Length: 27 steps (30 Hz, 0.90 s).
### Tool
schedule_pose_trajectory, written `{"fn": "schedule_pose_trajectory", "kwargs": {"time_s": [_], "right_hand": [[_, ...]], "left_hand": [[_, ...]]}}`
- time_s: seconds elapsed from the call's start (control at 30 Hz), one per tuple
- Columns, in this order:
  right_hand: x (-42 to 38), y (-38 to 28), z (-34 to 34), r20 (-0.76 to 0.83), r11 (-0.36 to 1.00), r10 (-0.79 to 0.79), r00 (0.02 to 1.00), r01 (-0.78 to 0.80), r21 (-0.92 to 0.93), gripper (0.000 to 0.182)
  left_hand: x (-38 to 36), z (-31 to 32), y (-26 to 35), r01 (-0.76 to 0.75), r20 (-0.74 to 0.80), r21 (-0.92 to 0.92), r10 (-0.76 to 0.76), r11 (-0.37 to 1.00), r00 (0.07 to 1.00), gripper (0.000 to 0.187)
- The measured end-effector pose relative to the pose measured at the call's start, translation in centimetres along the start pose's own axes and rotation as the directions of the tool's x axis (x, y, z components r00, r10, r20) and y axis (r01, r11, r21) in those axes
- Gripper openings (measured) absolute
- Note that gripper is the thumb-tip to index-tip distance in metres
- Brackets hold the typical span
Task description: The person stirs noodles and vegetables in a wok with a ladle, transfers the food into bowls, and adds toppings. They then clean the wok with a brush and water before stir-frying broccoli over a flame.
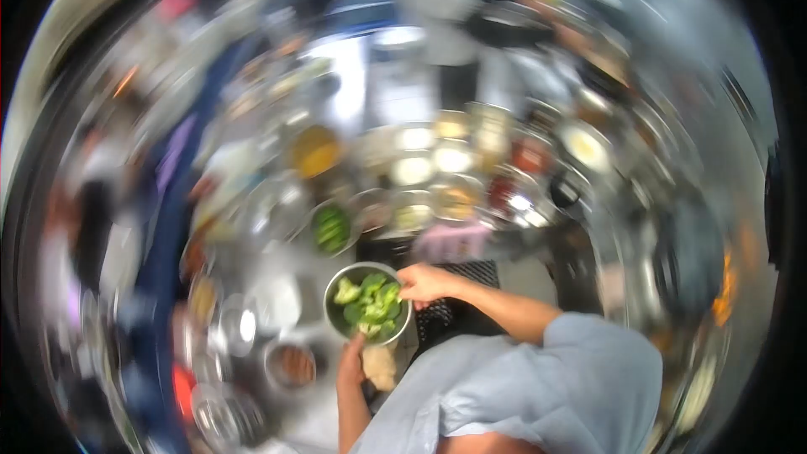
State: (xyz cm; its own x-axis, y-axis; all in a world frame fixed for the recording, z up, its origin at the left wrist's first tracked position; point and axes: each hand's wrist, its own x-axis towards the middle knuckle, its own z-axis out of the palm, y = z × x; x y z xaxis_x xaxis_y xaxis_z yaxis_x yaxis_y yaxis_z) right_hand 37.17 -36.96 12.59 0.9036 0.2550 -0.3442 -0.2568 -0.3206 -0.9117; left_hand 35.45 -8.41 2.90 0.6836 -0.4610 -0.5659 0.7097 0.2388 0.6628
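A round metal bowl [331, 313] holds cut green broccoli [371, 304] in front of my body. My left hand [353, 357] grips its near rim from below, thumb at the edge. On the bowl's right side, my right hand [424, 282] is closed at the rim; its fingertips are partly hidden against the broccoli. A pale, lumpy thing [380, 367] lies beside my left hand, too blurred to name. Just beyond the bowl stands another container [332, 229] of green vegetables.
Several metal containers of food stand ahead, among them a yellow one [316, 151] and a red one [531, 154]. A pink basket [454, 242] sits nearer. To the left is a bowl with brown contents [292, 364]. A person [437, 8] stands across the counter. Motion blurs the surroundings.
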Motion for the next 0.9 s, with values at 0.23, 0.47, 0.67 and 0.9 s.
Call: {"fn": "schedule_pose_trajectory", "kwargs": {"time_s": [0.23, 0.47, 0.67, 0.9], "right_hand": [[-12.5, 19.2, 6.7, -0.530, 0.377, 0.632, 0.566, 0.374, 0.848, 0.087], [-17.5, 23.9, -6.1, -0.627, 0.111, 0.680, 0.380, 0.792, 0.600, 0.057], [-28.1, 17.9, -2.1, -0.825, 0.167, 0.536, 0.177, 0.936, 0.309, 0.014], [-41.7, 16.4, -11.5, -0.790, 0.657, 0.609, -0.077, 0.607, 0.447, 0.038]], "left_hand": [[2.3, 3.3, 3.4, -0.008, 0.208, 0.369, -0.074, 0.929, 0.975, 0.046], [4.4, 18.1, 3.3, 0.074, 0.321, 0.496, -0.262, 0.865, 0.910, 0.045], [8.7, 24.5, -3.1, 0.204, 0.230, 0.563, -0.388, 0.801, 0.892, 0.042], [10.9, 30.7, -6.5, 0.205, 0.169, 0.646, -0.399, 0.735, 0.901, 0.042]]}}
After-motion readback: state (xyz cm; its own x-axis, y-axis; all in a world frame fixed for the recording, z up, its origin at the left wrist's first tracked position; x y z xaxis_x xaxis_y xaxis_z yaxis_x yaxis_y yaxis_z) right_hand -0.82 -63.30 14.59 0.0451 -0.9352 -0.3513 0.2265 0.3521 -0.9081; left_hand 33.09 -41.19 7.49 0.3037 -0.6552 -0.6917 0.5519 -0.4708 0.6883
